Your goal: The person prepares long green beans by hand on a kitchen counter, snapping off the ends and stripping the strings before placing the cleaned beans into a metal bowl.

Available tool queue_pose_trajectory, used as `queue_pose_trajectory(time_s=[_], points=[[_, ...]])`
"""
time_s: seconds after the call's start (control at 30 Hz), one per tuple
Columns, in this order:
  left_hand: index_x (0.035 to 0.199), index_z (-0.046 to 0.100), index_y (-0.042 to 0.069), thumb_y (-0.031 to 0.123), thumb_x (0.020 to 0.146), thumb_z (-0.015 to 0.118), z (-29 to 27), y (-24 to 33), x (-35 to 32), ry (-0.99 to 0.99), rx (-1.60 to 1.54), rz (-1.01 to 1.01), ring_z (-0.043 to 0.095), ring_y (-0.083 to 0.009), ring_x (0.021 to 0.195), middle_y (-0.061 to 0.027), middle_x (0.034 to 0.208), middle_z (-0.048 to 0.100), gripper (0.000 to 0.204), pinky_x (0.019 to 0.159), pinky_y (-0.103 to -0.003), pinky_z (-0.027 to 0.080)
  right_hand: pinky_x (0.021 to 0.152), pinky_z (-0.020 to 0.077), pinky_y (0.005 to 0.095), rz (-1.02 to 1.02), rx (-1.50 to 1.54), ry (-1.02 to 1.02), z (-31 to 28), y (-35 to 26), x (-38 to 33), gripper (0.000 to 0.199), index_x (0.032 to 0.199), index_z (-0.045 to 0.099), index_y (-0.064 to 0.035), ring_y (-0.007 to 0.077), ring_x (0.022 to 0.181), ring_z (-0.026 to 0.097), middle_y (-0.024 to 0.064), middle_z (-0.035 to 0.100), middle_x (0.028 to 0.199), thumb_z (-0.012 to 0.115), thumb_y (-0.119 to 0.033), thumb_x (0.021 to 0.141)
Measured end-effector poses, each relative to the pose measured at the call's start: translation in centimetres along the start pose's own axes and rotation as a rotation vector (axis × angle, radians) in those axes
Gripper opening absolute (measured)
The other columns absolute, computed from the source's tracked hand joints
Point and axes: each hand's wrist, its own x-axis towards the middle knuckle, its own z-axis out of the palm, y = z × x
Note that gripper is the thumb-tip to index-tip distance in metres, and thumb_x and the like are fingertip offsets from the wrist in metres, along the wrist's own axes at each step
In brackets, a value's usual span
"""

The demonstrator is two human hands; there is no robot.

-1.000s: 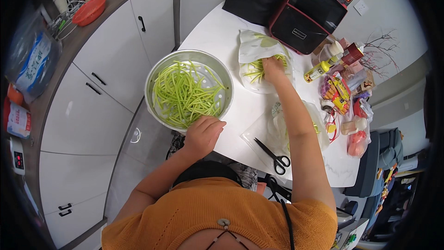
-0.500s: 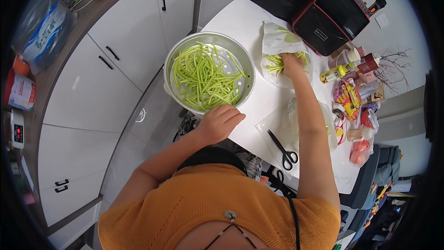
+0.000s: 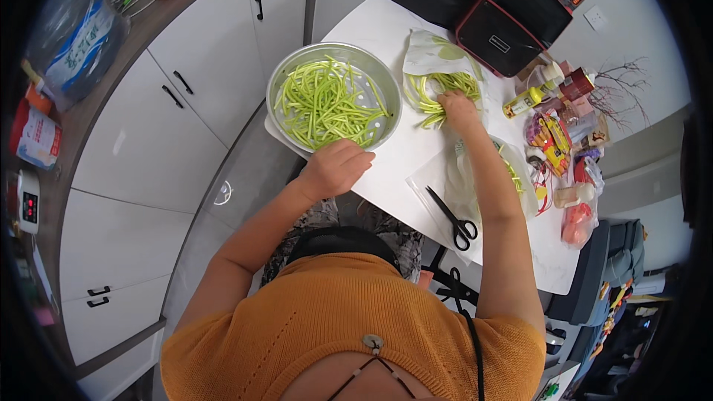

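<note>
One round silver metal pan (image 3: pixel 388 82) of loose green stems (image 3: pixel 319 104), left edge of white table (image 3: pixel 390 182); left hand (image 3: pixel 336 168) curled at near rim, grip I can't confirm. Bunched green stems (image 3: pixel 427 106), mouth of white plastic bag (image 3: pixel 434 58), gripped by right hand (image 3: pixel 459 110).

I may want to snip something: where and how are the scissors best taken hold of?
Probably by the ring handles, coming from the near edge of the table: the scissors lie with both rings toward that edge and the blades pointing away, to the left.
</note>
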Motion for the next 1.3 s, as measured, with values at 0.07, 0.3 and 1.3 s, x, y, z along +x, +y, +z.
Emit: queue_pose_trajectory(time_s=[0.07, 0.3, 1.3], points=[[0.087, 0.061, 0.003, 0.004, 0.068, 0.066, -0.2, -0.1, -0.2, 0.011, -0.027, -0.022, 0.056, -0.0215, 0.071, -0.0061, 0.077, 0.058, 0.020, 0.061, -0.031, 0.047, 0.080, 0.0465, 0.0406, -0.028, 0.077, 0.084, -0.3, 0.3, -0.8, 0.023, 0.095, 0.059, -0.0110, 0.0267, 0.098, 0.055, 0.0072, 0.059, 0.094, 0.055, -0.005, 0.073], [0.089, 0.061, 0.002, 0.005, 0.070, 0.066, -0.5, 0.1, -0.3, 0.019, -0.025, -0.060, 0.057, -0.0249, 0.074, -0.0084, 0.079, 0.059, 0.019, 0.063, -0.033, 0.047, 0.076, 0.0486, 0.0381, -0.182, 0.130, 0.059, -1.8, -0.2, -2.9, 0.021, 0.094, 0.060, -0.0127, 0.0276, 0.089, 0.060, 0.0088, 0.063, 0.090, 0.052, -0.006, 0.076], [0.093, 0.061, 0.004, 0.006, 0.071, 0.065, 3.7, 5.9, -2.6, -0.170, 0.008, -0.209, 0.052, -0.0284, 0.093, -0.0094, 0.096, 0.057, 0.022, 0.082, -0.038, 0.041, 0.083, 0.0460, 0.0369, -0.265, 0.763, 0.260, -4.9, -8.1, -13.6, 0.029, 0.096, 0.062, -0.0061, 0.0302, 0.096, 0.057, 0.0080, 0.059, 0.103, 0.060, 0.002, 0.069]])
